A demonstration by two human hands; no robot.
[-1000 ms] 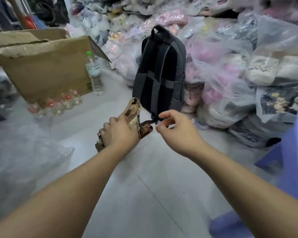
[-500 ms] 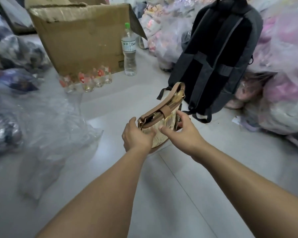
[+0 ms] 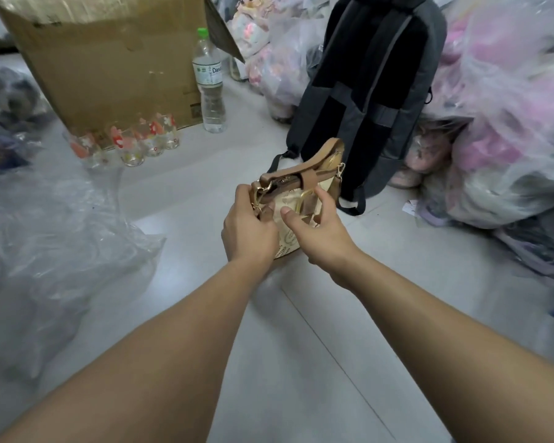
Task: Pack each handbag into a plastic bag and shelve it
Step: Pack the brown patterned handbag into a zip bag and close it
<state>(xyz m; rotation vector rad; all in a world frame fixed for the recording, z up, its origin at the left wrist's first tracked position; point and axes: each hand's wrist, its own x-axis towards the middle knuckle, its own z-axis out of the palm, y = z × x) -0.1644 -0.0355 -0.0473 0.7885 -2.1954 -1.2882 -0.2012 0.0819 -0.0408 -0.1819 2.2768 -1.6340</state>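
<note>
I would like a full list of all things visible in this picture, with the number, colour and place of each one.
cream-and-brown handbag: one, cream body, brown strap, centre, held by both grips
dark grey fabric backpack: one, dark grey, upright behind the handbag
brown cardboard box: one, brown, far left
clear plastic water bottle: one, clear, green cap, right of the box
flower-printed small glasses: several, red and white flowers, row before the box
crumpled clear plastic bags: heap, transparent, left
filled clear plastic bags: many, pink and white contents, right
grey tiled floor: light grey, under everything
left grip: one, bare hand, curled round the handbag's left end
right grip: one, bare hand, thumb on the handbag's front
</note>
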